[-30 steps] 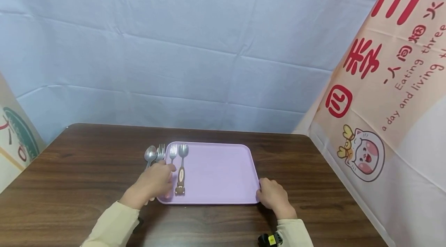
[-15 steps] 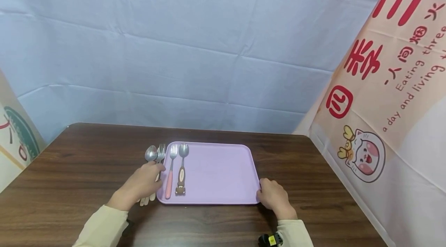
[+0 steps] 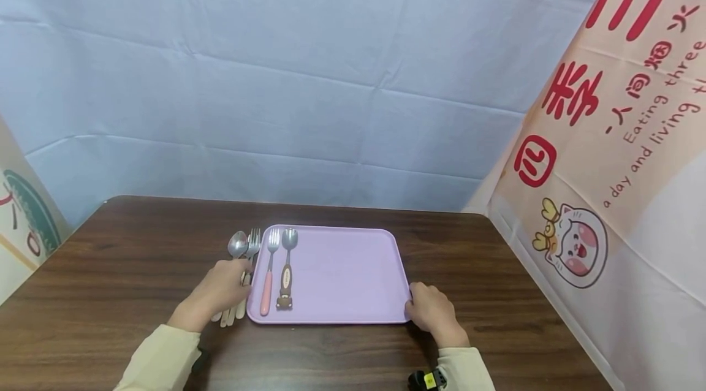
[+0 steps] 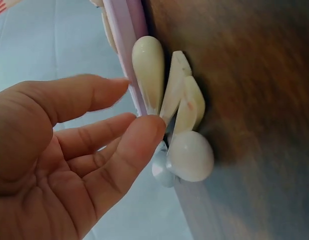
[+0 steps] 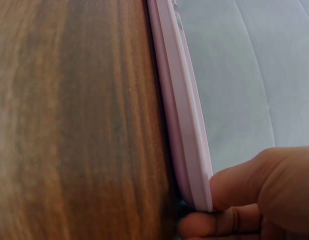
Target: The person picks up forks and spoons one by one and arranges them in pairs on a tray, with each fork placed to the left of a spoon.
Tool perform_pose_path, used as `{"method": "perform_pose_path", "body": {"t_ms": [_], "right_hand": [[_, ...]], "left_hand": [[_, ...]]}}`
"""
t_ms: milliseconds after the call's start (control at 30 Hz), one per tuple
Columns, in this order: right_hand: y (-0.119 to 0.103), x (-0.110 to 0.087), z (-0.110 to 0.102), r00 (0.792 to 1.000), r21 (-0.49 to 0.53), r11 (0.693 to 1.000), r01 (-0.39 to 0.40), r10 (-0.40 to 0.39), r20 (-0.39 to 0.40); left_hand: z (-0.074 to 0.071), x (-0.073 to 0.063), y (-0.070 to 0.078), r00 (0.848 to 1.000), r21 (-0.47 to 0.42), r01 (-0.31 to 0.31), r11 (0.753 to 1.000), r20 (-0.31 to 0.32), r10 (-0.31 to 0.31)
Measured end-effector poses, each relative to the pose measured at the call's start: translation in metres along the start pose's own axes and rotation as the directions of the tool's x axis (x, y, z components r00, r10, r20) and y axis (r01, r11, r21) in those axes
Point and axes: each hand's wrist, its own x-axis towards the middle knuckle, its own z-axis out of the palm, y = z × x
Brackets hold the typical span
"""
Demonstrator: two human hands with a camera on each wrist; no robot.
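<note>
A lilac tray (image 3: pixel 347 274) lies on the table. At its left side lie a pink-handled fork (image 3: pixel 266 293) and a spoon with a brown bear handle (image 3: pixel 285 280). Beside the tray's left edge, a spoon (image 3: pixel 238 244) and a fork (image 3: pixel 254 241) lie in a bunch of cutlery with cream handles (image 4: pixel 149 70). My left hand (image 3: pixel 220 290) is over this bunch and partly hides it. In the left wrist view its fingers are apart, with nothing visible between them. My right hand (image 3: pixel 432 311) pinches the tray's near right corner, thumb on the rim.
The dark wooden table (image 3: pixel 507 317) extends on both sides of the tray. Behind it hangs a pale blue cloth (image 3: pixel 287 97). A printed cloth (image 3: pixel 623 195) with lettering and a cartoon cat hangs along the right side.
My left hand has moved left from the pink-handled fork, uncovering it on the tray, to the cream-handled cutlery. My right hand stays at the tray's corner.
</note>
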Motion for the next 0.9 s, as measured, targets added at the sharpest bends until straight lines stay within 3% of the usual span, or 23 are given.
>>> {"method": "perform_pose_path", "body": {"t_ms": [200, 433, 667, 900], "right_hand": [[0.0002, 0.0, 0.0, 1.0, 0.0, 1.0, -0.005, 0.005, 0.005], [0.0003, 0.0003, 0.0001, 1.0, -0.001, 1.0, -0.008, 0.008, 0.003], [0.0001, -0.0001, 0.0002, 1.0, 0.0, 1.0, -0.006, 0.006, 0.003], [0.0006, -0.0001, 0.0008, 1.0, 0.007, 1.0, -0.011, 0.011, 0.006]], "left_hand": [[0.0008, 0.0006, -0.0006, 0.999, 0.004, 0.042, 0.999, 0.018, -0.042], [0.0029, 0.001, 0.0009, 0.996, 0.026, 0.089, 0.996, -0.006, -0.089], [0.0032, -0.0005, 0.002, 0.985, 0.007, 0.174, 0.985, -0.001, -0.174], [-0.001, -0.005, 0.0017, 0.978, -0.022, 0.21, 0.977, 0.006, -0.21]]}}
